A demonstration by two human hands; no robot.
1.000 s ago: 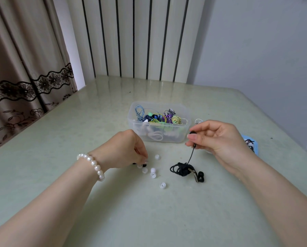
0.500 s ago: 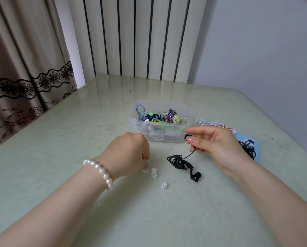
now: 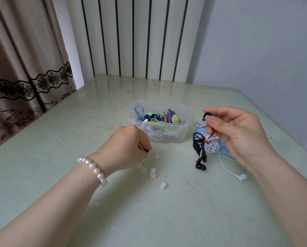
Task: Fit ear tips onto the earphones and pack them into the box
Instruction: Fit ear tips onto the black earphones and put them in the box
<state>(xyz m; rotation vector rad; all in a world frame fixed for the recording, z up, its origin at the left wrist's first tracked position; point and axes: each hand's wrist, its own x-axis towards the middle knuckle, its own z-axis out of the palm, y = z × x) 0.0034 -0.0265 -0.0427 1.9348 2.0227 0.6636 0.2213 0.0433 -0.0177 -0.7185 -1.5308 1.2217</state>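
A: How to seat it well?
B: Left grip pinches a black tip low over the surface; right grip pinches the black earphone, wire dangling. Steady the bud, then push squarely.
A: Count?
B: About six white tips by the left hand; one box beyond.

You're in a home room: lace-trimmed curtain on your left, white column radiator against the wall, glossy pale green table in front.
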